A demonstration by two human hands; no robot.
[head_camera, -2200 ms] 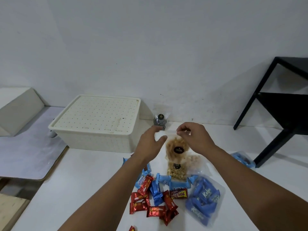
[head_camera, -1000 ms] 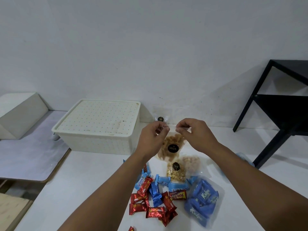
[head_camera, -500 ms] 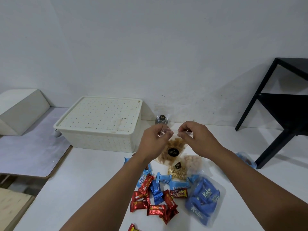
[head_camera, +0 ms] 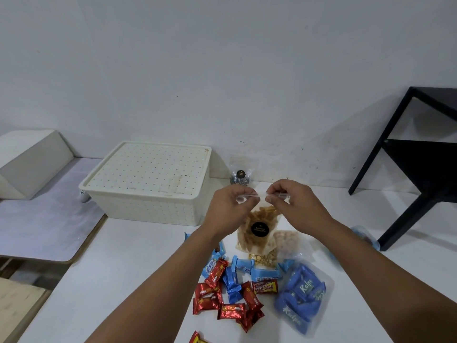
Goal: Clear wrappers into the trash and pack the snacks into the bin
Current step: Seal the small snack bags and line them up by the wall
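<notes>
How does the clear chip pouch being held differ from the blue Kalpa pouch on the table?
The chip pouch hangs upright, its top edge pinched by the left hand and right hand; the Kalpa pouch lies flat on the table, untouched. The chip pouch shows golden-brown chips and a round black label; the Kalpa pouch holds blue wrapped bars. Both are clear plastic, and neither is in the bin, whose lid is on.

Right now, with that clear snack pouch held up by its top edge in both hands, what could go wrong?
Both the left hand and right hand pinch only the top strip of the chips pouch; if it opens or slips, chips may spill onto the candies below. The white bin is still lidded, so packing must wait.
</notes>
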